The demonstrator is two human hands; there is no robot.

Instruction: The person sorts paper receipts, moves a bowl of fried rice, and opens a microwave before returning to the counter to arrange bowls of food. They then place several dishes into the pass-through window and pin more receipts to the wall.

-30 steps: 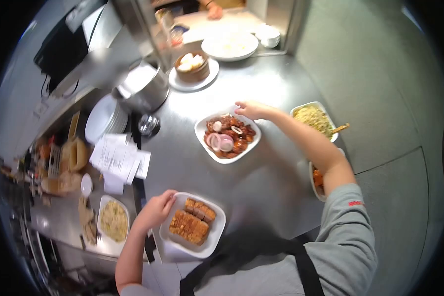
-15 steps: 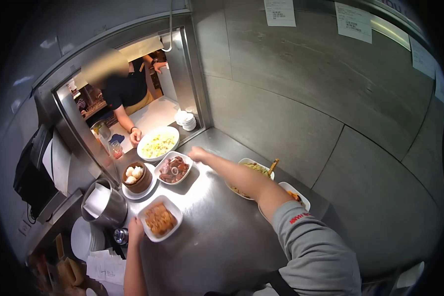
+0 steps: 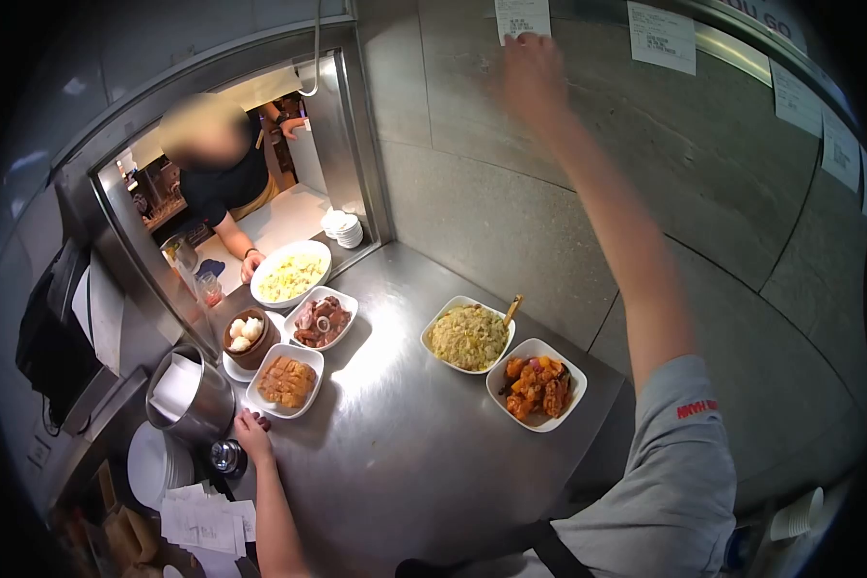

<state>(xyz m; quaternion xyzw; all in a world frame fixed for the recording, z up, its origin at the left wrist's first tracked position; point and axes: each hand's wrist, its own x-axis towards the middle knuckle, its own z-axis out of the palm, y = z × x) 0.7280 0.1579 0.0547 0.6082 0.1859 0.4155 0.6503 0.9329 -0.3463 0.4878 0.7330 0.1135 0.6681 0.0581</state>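
My right hand [image 3: 532,72] is raised to the wall, its bent fingers closed at the lower edge of a printed order ticket [image 3: 523,13]; the hand is slightly blurred. On the steel counter [image 3: 405,453], my left hand [image 3: 253,435] rests open with fingers loosely apart, just below a square white dish [image 3: 310,361] of sliced golden-brown food [image 3: 285,381]. Behind that dish stand a bamboo steamer [image 3: 248,347] with white dumplings, a dish of sliced meat with an onion ring [image 3: 320,322] and a large oval bowl of yellow food [image 3: 292,277].
Fried rice [image 3: 467,337] with a spoon and a dish of orange-red glazed pieces [image 3: 539,388] stand at the right. A co-worker's hand [image 3: 251,265] touches the oval bowl through the hatch. A metal canister [image 3: 191,395] and stacked plates [image 3: 154,467] are at left.
My right hand has gone from beside the meat dish up to the ticket on the wall. The golden-brown dish has moved in against the others, and my left hand has come off it.
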